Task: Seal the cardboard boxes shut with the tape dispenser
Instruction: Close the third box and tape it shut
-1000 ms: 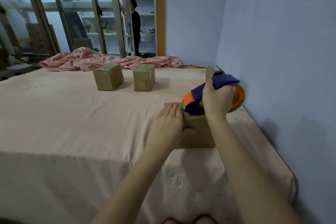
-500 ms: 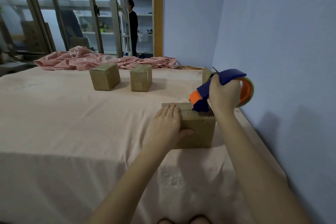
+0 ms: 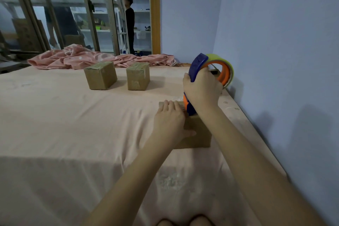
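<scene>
Head view: the fingers [image 3: 189, 80] of the right hand [image 3: 202, 89] are being wrapped tightly around the blue handle of the tape dispenser [image 3: 211, 71], so that hand is being kept closed on the tool. The dispenser is being held tilted, its blue and orange lower end being pressed onto the top of the near cardboard box [image 3: 197, 132], while the yellowish tape roll on the orange hub is being carried high at the far end, near the blue wall [image 3: 275, 42]. The fingers [image 3: 170, 105] of the left hand [image 3: 169, 121] are being laid flat and extended over the left part of the box top, with the thumb being pressed against the front face; nothing is being gripped by that hand, the box only being steadied. The near box is being supported on the tabletop [image 3: 64, 124], which is covered by a pink cloth, close to its right edge. 2 more cardboard boxes, the left box [image 3: 100, 77] and the right box [image 3: 138, 76], are being kept farther back, side by side but apart, both with tape showing on them. Behind them a crumpled pink sheet [image 3: 91, 58] is being left bunched along the far edge.
</scene>
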Tool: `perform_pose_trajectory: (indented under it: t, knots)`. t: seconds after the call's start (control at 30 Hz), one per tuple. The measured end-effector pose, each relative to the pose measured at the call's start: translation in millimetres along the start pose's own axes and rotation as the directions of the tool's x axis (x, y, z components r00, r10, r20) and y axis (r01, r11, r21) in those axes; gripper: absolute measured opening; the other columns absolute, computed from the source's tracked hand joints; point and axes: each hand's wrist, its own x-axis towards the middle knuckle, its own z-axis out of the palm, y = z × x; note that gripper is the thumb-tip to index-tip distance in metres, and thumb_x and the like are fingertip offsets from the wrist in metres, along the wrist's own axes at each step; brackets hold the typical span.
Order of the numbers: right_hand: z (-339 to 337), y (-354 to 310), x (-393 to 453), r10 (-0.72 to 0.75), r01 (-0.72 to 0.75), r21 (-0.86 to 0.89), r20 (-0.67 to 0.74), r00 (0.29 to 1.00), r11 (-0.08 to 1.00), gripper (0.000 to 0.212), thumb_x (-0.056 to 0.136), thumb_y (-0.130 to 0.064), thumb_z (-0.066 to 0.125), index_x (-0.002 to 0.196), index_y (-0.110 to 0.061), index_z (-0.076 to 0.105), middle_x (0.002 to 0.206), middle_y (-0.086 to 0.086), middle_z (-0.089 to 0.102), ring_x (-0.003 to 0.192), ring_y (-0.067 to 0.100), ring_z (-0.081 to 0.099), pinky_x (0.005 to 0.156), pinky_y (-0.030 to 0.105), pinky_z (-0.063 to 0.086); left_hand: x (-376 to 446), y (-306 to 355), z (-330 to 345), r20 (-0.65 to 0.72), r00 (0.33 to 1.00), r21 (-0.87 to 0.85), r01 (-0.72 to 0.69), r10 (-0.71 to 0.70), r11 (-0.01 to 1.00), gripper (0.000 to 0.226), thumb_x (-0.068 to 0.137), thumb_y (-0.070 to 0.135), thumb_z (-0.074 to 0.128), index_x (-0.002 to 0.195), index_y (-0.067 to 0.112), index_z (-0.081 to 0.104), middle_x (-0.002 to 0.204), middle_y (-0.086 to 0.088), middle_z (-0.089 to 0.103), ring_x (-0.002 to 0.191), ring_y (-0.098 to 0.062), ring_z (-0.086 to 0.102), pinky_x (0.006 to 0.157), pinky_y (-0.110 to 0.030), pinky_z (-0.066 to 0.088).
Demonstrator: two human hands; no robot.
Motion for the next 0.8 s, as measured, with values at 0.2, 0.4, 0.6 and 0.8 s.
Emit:
perform_pose_trajectory:
  t: [0.2,0.4,0.6,0.8]
  knots:
    - [-3,7,-2,0.035,-0.035,0.031,0.015,0.999,0.999,0.037,0.079,-0.033,0.066,0.103,-0.007,0.055,0.081,0.000,0.054,0.074,0.016,0.055,0.059,0.027,0.042,3,14,10,-0.013,0.999,-0.082,0.042,-0.044,0.996,0.105,0.077,0.072,0.053,0.147,0.002,0.018,0.155,-0.015,0.021,0.145,-0.027,0.013,0.116,-0.035,0.012]
    - [-9,19,-2,0.101,-0.107,0.139,0.049,0.994,0.984,0.025,0.083,-0.033,0.064,0.094,-0.015,0.049,0.080,-0.005,0.051,0.069,0.011,0.050,0.055,0.024,0.041,-3,13,13,-0.076,0.997,-0.066,0.015,-0.020,0.998,0.100,0.078,0.073,0.047,0.148,0.008,0.019,0.155,-0.010,0.023,0.144,-0.024,0.017,0.115,-0.033,0.016]
    - [-9,46,-7,0.467,-0.443,0.511,0.089,0.880,0.737,0.020,0.082,-0.025,0.067,0.092,-0.018,0.051,0.079,-0.005,0.062,0.070,0.011,0.061,0.057,0.024,0.051,-3,14,11,-0.036,0.999,-0.047,0.017,-0.019,0.999,0.094,0.083,0.068,0.045,0.147,0.004,0.018,0.157,-0.014,0.015,0.146,-0.026,0.010,0.116,-0.034,0.012]
    - [-8,51,-6,0.645,-0.569,0.650,0.155,0.748,0.504,0.037,0.079,-0.024,0.072,0.101,-0.024,0.042,0.077,-0.014,0.053,0.068,0.009,0.057,0.052,0.016,0.043,-2,12,11,-0.026,0.999,-0.044,0.027,-0.029,0.999,0.096,0.082,0.069,0.045,0.148,0.005,0.016,0.157,-0.013,0.015,0.146,-0.026,0.011,0.116,-0.034,0.013]
